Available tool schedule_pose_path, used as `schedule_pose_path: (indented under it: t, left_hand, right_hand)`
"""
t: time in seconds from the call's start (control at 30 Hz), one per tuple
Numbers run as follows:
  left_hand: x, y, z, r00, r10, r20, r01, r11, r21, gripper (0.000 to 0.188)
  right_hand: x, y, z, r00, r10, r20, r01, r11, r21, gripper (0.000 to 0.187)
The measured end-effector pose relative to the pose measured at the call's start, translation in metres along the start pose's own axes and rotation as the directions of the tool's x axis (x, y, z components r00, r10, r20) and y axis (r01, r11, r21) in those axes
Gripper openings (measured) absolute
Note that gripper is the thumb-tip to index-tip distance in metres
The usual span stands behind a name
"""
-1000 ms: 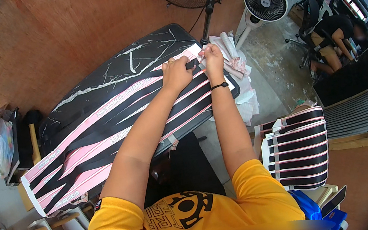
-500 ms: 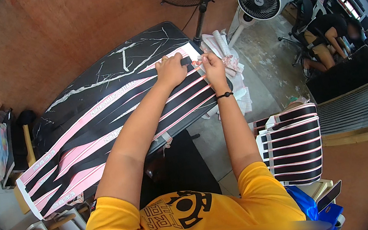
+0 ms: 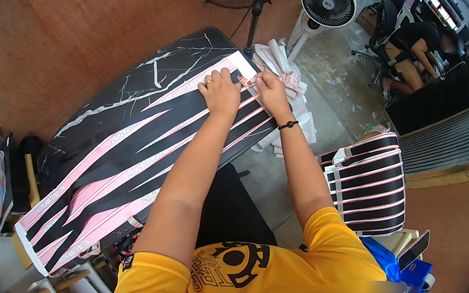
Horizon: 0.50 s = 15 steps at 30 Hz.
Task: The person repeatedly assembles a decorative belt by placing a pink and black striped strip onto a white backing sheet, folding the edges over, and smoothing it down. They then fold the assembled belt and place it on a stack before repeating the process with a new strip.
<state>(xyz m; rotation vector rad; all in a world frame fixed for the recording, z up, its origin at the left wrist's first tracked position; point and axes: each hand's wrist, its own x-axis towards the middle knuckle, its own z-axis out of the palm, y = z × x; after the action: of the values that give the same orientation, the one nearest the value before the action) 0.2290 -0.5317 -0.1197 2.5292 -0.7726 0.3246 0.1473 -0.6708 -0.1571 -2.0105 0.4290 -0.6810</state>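
My left hand (image 3: pixel 221 92) presses down on a long pink-and-white printed sheet (image 3: pixel 106 215), with its fingers slightly bent and apart over the black straps (image 3: pixel 159 119) that run along it. Those straps lie side by side at the sheet's right end and fan out loosely toward the left. Beside the left thumb, at the white right-hand edge, my right hand (image 3: pixel 272 90) pinches a small orange-and-white strip (image 3: pixel 247 82) between thumb and fingers. Its far end is too small to make out.
Under the sheet is a black, white-veined tabletop (image 3: pixel 136 88). Crumpled paper strips (image 3: pixel 285 73) hang past its right end. A striped black-and-pink bundle (image 3: pixel 369 187) stands at the right. Two fans, one white (image 3: pixel 328 4), stand behind; a person (image 3: pixel 416 52) bends over at far right.
The view has shifted slightly. More of the pink sheet shows at the far side near my left hand, and the straps lie a little differently. Both hands stay in nearly the same place.
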Motion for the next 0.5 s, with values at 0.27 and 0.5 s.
schedule_pose_path:
  t: [0.27,0.5]
  left_hand:
    - [0.001,-0.001,0.000,1.000,-0.007,0.015,0.007,1.000,-0.021,0.040]
    - [0.000,-0.001,0.000,1.000,-0.003,0.021,0.003,1.000,-0.014,0.040]
  right_hand:
    - [-0.010,-0.008,-0.022,0.995,0.054,0.082,-0.067,0.984,0.167,0.015]
    - [-0.020,-0.009,-0.035,0.988,0.140,0.058,-0.149,0.970,0.193,0.014]
